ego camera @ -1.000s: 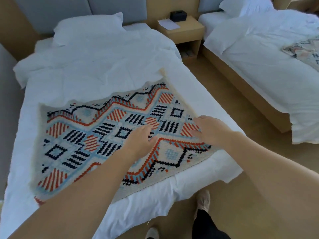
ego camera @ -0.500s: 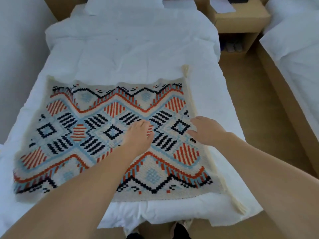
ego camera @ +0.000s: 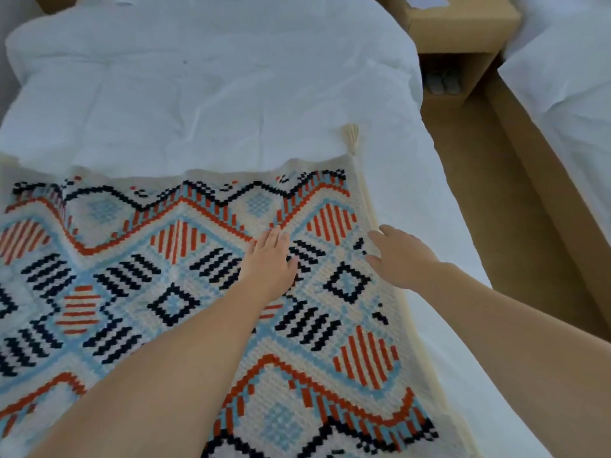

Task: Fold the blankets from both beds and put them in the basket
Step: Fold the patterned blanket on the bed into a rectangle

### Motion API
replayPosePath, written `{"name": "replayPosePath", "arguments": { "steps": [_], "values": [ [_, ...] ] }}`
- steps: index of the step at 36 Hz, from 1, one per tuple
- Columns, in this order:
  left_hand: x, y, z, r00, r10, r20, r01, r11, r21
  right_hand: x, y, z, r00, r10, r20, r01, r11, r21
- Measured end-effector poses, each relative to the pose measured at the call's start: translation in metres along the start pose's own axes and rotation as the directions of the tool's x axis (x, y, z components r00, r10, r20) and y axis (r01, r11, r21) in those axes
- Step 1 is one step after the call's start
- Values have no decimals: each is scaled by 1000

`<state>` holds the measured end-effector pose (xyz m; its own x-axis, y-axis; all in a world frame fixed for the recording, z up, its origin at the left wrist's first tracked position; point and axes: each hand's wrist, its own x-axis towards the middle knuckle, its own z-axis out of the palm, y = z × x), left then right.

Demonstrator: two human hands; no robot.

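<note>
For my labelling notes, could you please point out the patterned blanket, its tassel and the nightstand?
patterned blanket (ego camera: 132, 276): head view, on its woven middle.
tassel (ego camera: 351, 137): head view, on its cream fringe.
nightstand (ego camera: 463, 31): head view, on its wooden front panel.

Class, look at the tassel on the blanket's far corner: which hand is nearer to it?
Right. The right hand rests at the blanket's right edge, the edge that ends in the tassel; the left hand lies flat further in, toward the middle.
</note>
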<state>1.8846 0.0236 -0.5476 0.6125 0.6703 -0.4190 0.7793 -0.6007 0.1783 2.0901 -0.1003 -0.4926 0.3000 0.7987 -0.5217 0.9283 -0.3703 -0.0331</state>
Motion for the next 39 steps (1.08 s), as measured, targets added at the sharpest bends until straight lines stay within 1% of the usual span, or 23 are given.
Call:
{"name": "replayPosePath", "arguments": {
  "steps": [4,8,10,13,16,20,28,33,37,39],
  "values": [
    [55,-14,33,1000,5,13,-4,1000,-31,65,-13,29,999,-51,9,51,999,9],
    [110,-28,67,1000,11,10,-11,1000,4,128,-27,66,995,-104,6,105,994,-37],
    [133,-38,86,1000,-3,-27,4,1000,29,155,-30,82,994,-111,11,112,992,-63],
    [153,-48,115,994,-7,-111,16,997,72,189,-31,103,997,-76,3,76,994,-74],
    [161,-51,132,983,-3,-184,15,998,64,218,-26,117,996,-61,-63,57,996,-65],
    [176,-56,135,979,39,-199,-24,997,80,257,-18,111,982,-75,-175,63,996,-70],
    [200,-66,141,968,99,-228,-88,994,60,333,2,69,966,-55,-254,41,997,-61],
    [203,-69,148,968,111,-227,-101,993,56,361,13,51,959,-29,-281,18,999,-42],
    [204,-71,149,968,122,-221,-113,992,53,366,16,40,971,-8,-240,-8,998,-66],
    [205,-71,149,966,127,-223,-118,992,52,366,14,37,970,-8,-244,-9,998,-68]
  ]
}}
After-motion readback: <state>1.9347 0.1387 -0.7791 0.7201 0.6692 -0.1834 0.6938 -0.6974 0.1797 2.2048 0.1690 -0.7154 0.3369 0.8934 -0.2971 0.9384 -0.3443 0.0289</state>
